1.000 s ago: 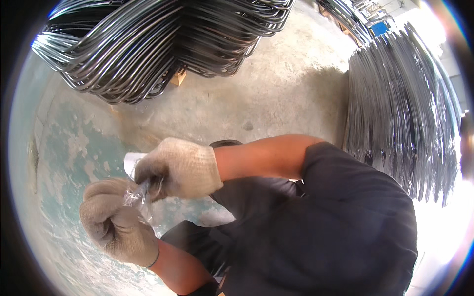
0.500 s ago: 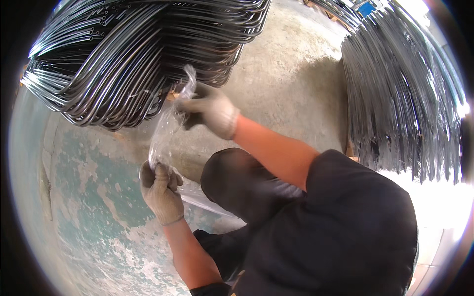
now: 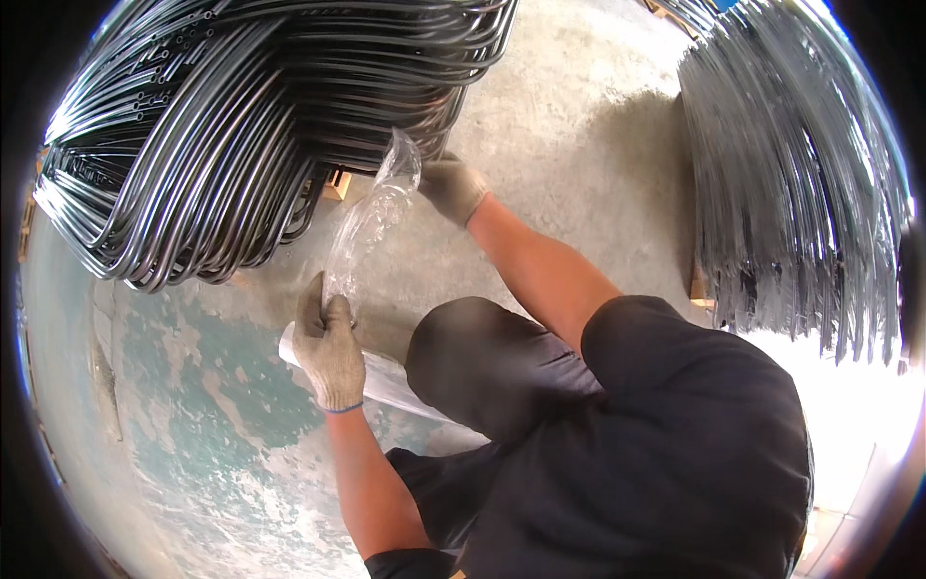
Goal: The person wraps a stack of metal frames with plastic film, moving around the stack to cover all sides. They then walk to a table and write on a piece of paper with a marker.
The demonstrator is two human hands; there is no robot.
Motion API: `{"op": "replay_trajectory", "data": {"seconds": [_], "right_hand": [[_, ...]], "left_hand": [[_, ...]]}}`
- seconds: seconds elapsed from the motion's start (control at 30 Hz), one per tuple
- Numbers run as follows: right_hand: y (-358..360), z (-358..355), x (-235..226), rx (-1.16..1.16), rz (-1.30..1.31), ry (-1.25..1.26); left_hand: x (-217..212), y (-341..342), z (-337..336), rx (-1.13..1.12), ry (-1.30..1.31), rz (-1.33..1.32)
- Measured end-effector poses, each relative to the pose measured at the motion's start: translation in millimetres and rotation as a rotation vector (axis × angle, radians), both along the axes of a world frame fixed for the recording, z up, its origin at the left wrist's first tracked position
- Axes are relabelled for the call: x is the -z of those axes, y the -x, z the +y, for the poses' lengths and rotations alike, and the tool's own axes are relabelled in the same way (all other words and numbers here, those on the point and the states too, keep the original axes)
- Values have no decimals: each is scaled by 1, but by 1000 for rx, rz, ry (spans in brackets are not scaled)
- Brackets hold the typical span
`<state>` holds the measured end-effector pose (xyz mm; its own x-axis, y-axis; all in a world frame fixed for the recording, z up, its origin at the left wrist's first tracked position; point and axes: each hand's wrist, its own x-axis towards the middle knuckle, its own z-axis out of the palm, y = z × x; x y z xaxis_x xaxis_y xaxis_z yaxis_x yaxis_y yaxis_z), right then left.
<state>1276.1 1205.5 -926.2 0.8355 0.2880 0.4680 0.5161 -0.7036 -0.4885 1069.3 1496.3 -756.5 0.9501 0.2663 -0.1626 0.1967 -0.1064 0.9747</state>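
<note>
Stretched longer than half a second ago: clear crinkled plastic sleeve [image 3: 371, 227]. Left hand [image 3: 328, 347], knit-gloved, clamps its near end; right hand [image 3: 451, 188] pinches the far end beside the black bent-tube stack [image 3: 260, 125], so threading looks close.

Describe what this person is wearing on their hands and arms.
Both the left hand and the right hand wear light beige knitted work gloves. The left glove's cuff has a thin blue edge. The forearms are bare, and dark short sleeves cover only the upper arms.
</note>
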Motion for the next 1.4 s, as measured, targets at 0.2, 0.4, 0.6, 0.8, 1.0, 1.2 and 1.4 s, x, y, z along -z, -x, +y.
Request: {"op": "replay_trajectory", "data": {"seconds": [0.2, 0.4, 0.6, 0.8, 1.0, 1.2, 1.4], "right_hand": [[34, 37, -61, 205, 375, 56], [42, 16, -31, 43, 303, 56], [54, 34, -65, 124, 399, 41], [43, 27, -57, -114, 836, -1332], [16, 47, -59, 475, 958, -1312], [18, 31, -51, 204, 1111, -1646], [34, 2, -40, -310, 1090, -1851]], "left_hand": [[-1, -11, -13, 46, -81, -25], [14, -64, -77, 218, -211, -240], [46, -121, -92, 54, -583, -328], [75, -153, -118, 213, -946, -303], [60, -163, -124, 381, -926, -90], [42, -186, -123, 627, -1013, 143], [31, -192, -130, 689, -1085, 220]]}}
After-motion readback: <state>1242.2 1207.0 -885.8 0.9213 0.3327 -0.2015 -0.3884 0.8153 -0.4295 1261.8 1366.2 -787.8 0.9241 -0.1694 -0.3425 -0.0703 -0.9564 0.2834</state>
